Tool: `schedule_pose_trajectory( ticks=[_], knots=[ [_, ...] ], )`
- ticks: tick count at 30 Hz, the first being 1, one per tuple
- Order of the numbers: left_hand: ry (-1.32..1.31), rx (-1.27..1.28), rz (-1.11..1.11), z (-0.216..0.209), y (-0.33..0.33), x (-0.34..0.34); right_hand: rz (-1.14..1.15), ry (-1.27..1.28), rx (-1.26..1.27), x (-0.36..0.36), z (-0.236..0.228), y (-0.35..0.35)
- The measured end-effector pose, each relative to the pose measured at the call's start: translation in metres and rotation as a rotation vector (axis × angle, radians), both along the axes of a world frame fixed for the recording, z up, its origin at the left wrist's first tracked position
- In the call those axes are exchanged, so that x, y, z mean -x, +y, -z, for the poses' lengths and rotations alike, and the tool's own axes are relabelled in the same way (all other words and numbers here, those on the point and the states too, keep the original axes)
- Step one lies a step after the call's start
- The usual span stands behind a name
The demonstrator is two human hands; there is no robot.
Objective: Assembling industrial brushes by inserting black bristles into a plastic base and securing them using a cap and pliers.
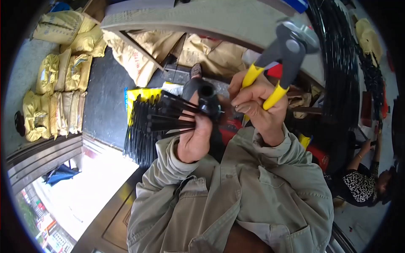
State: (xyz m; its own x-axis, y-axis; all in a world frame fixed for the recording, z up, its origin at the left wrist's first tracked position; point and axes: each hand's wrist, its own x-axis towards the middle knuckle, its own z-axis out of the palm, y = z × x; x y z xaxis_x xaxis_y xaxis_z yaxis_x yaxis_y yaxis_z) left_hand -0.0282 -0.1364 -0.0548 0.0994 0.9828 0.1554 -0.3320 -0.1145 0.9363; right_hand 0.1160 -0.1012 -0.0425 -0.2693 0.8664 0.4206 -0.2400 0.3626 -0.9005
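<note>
Two hands: both occupied, near each other in front of the grey-green jacket (211,202), not touching.
Left hand (195,141): clamped on the black round hub with a hollow tubular end (209,105); thumb lay alongside it.
Hub position: centre of view, between the hands, hollow end tilted up toward the viewer.
Thin black rods (171,122): fanned out from the left hand and hub side toward the left, in several clusters; how they seated in the hub was hidden.
Right hand (266,120): fingers curled around the dark-grey and yellow-handled metal pincers (291,61); thumb and fingertips bunched close to the hub, apart from it. Could not tell whether they pinched anything small.
Pincers position: above the right hand, metal head up and to the right, yellow grips spread apart.
Loose rod pile (141,133): many slim black rods, left of the left hand, beside a bright yellow sheet (135,96).
Long rod stock (333,63): dense black bundle, right of the pincers.
Bench: grey-topped table (202,21) across the top, crumpled tan paper sacks (211,55) beneath it.
Left side: tan packed sacks (55,103) in rows beside a dark floor (105,84).
Far right: another person in a black-and-white patterned top (360,185), arms extended, well apart from both hands.
</note>
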Motion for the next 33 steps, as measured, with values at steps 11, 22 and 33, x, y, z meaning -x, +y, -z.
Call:
schedule_pose_trajectory(
  ticks=[11, 22, 33],
  knots=[
    [0.038, 0.027, -0.256, -0.005, -0.036, -0.019, 0.078, -0.026, -0.211, 0.000, -0.006, -0.029],
    [0.135, -0.242, -0.200, -0.001, -0.038, -0.010, 0.295, -0.168, -0.268, 0.009, 0.019, -0.047],
    [0.146, -0.326, -0.154, -0.010, -0.041, 0.002, 0.363, -0.140, -0.152, 0.020, 0.017, -0.059]
  ],
)
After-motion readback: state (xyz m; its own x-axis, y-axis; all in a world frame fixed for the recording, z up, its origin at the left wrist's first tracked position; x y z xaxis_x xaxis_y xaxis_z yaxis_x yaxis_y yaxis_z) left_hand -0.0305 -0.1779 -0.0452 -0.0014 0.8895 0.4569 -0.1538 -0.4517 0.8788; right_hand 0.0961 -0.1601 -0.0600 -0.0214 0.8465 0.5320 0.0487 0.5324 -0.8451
